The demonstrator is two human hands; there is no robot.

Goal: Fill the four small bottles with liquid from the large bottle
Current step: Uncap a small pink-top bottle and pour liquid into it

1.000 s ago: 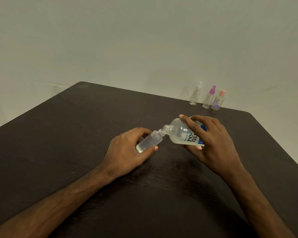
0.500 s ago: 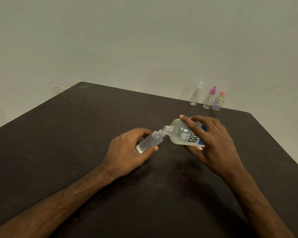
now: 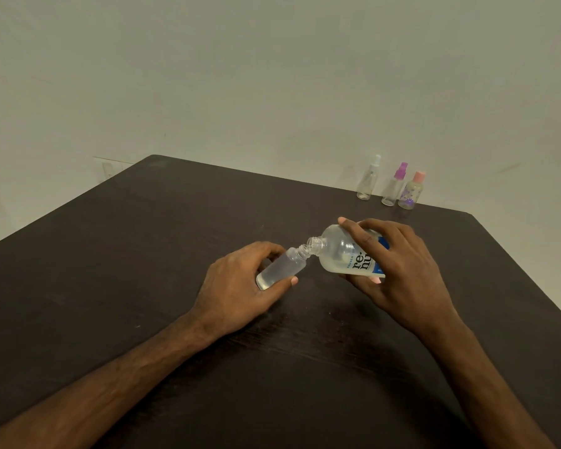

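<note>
From the head camera, the left hand (image 3: 240, 286) is wrapped around a small clear bottle (image 3: 280, 268), thumb on its near side and fingers curled over the far side, holding it tilted with its open neck pointing up and to the right; a little clear liquid sits at its lower end. The right hand (image 3: 399, 270) grasps the large bottle (image 3: 344, 254), fingers spread over its top and the thumb underneath, tipping it so the open threaded mouth points left and down and meets the neck of the small bottle. The large bottle is translucent with a blue and white label, and liquid pools in its lower side. Both bottles are held just above the middle of the dark table (image 3: 127, 254). Near the far right edge of the table, well apart from the hands, three capped small bottles stand upright in a row: a white-capped bottle (image 3: 368, 183), a purple-capped bottle (image 3: 393, 186) and a pink-capped bottle (image 3: 412, 191) with a flower print.
</note>
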